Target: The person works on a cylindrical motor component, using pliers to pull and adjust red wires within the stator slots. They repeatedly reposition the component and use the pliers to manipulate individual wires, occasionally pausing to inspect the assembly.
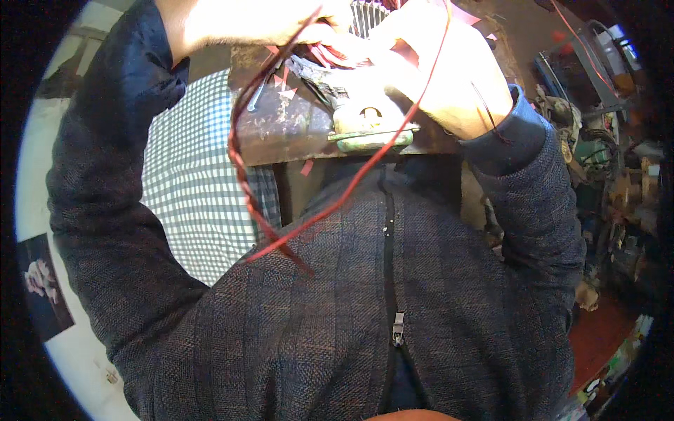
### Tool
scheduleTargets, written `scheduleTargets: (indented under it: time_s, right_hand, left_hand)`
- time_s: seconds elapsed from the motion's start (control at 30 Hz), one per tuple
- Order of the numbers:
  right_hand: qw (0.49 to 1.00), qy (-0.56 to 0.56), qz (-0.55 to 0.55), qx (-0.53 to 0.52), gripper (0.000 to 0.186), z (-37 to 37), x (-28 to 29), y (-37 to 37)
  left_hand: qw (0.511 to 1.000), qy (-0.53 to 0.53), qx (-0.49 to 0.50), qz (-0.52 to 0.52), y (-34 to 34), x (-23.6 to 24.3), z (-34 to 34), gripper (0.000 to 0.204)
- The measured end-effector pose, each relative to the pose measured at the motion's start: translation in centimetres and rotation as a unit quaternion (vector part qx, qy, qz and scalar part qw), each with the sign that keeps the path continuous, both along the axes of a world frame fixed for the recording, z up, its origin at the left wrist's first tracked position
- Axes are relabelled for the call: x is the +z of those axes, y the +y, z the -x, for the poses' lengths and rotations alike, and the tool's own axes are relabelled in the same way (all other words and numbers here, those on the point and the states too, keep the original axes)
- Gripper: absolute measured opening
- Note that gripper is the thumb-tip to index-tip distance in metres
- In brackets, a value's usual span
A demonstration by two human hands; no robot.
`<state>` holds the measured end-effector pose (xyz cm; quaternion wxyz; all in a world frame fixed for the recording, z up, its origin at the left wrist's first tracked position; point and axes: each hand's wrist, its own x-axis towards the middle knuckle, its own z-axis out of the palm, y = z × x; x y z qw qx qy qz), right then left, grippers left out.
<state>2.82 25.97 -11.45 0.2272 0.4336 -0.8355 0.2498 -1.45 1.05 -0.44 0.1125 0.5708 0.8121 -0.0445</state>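
Head view, sole entry, as I read it from my remote seat.

Item: red wire point(241, 181), long, partly twisted, blurred. Place: looped in front of the dark jacket point(323, 302), one limb crossing the left hand, the other crossing the right and leaving at the top edge. Handling, my estimate: light, limp, springy at the twist, apt to snag on a cuff. Best hold: a pinch on the twisted stretch, pulled gently.

Item: metal housing point(354, 123), pale body, green-edged base. Place: near edge of the bench point(298, 137), between the hands. Handling, my estimate: heavy, rigid, possibly slick. Best hold: the base rim, clear of the dark leads point(324, 92) beside it, which I judge the fragile part.

Item: ribbed metal part point(368, 17), top edge, mostly hidden.

Item: left hand point(293, 17). State: fingers curled over reddish strands by the housing; whether they grip, I cannot tell.

Item: right hand point(456, 67). State: fingers bent toward the housing, bleached by glare; whether closed on anything, I cannot tell.

Sundries: slim metal tool point(258, 95) on the bench, left of the housing; red scraps point(288, 92) close to it; checked cloth point(189, 182) left of the bench.
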Motion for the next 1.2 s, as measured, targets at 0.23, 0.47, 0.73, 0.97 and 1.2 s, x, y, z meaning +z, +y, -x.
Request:
scheduleTargets:
  time_s: [0.23, 0.47, 0.73, 0.97, 1.2]
  right_hand:
    - [0.991, -0.03, -0.042, 0.127, 0.029, 1.4, 2.1, -3.2]
    - [0.977, -0.07, -0.067, 0.189, 0.02, 2.6, 5.0, -3.1]
    - [0.997, -0.064, -0.032, -0.003, 0.014, 1.3, 6.5, -0.1]
    - [0.993, -0.011, -0.042, 0.105, 0.017, 2.8, 4.1, -1.9]
    - [0.99, -0.022, -0.094, 0.107, 0.022, 2.5, 4.1, -1.9]
  left_hand:
    - [0.99, -0.109, 0.082, 0.045, -2.0, -0.3, 1.1, 0.027]
    - [0.997, -0.015, 0.074, -0.007, -2.9, 0.2, -0.8, 0.025]
    - [0.978, -0.059, 0.058, -0.191, -2.1, -1.0, -1.2, 0.018]
    - [0.97, -0.158, 0.156, -0.099, -2.1, -0.5, -0.1, 0.019]
    - [0.975, -0.156, 0.112, -0.115, -1.9, -2.0, 0.7, 0.02]
